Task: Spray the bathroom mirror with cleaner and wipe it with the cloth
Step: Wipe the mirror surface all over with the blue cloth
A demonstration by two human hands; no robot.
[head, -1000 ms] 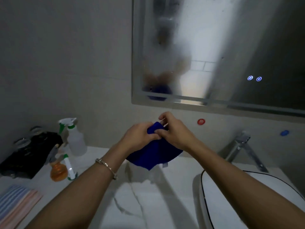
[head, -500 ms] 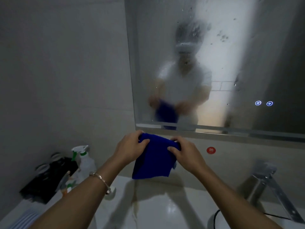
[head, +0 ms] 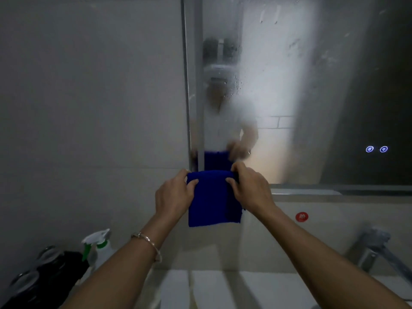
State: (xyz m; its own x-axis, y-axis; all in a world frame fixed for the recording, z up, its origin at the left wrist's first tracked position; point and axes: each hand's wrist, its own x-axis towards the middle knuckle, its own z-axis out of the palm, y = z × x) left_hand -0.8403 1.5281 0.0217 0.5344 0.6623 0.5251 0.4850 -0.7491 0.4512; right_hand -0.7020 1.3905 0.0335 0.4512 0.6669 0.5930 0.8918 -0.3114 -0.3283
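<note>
I see the cloth held up between the two hands, left hand at its upper left corner, right hand at its upper right, before the lower left corner of the mirror. Below lies the counter, with the bottle at its far left and the tap at its far right.

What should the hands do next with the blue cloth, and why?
Probably lift the blue cloth onto the mirror and start wiping. The glass already looks misty with droplets, the spray bottle stands aside, and the left hand and right hand pinch the folded cloth's top edge just below the glass.
</note>
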